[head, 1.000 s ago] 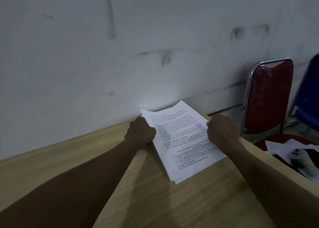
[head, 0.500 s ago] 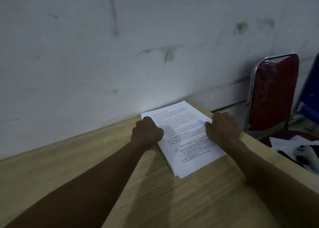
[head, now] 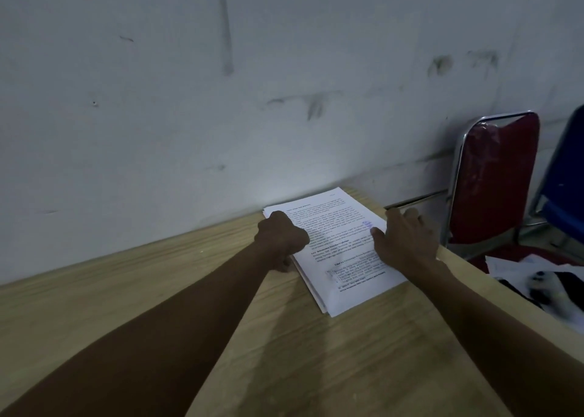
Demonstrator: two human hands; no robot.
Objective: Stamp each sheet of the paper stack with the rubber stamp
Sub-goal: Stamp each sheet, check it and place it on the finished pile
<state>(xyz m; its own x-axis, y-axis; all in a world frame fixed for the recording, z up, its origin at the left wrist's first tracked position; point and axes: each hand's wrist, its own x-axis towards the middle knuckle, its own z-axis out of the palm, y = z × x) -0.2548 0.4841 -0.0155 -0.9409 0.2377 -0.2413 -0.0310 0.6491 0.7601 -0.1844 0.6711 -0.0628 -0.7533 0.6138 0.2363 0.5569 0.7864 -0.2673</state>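
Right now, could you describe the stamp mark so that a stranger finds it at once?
Find the wooden table against the wall, then the paper stack on it. On the top sheet's right margin, beside the right hand, sits a small stamp mark, blue-purple unlike the black print.

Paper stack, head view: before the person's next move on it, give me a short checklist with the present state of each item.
1. Top sheet stamped: ok, a purple stamp mark shows near the right edge of the paper stack.
2. Stack squared: not ok, lower sheets stick out along the left and near edges.
3. Stack steadied: ok, the right hand lies flat on its right side.
4. Rubber stamp located: cannot tell, the left hand is a closed fist at the stack's left edge and no stamp shows.
5. Stack fully on the table: ok.
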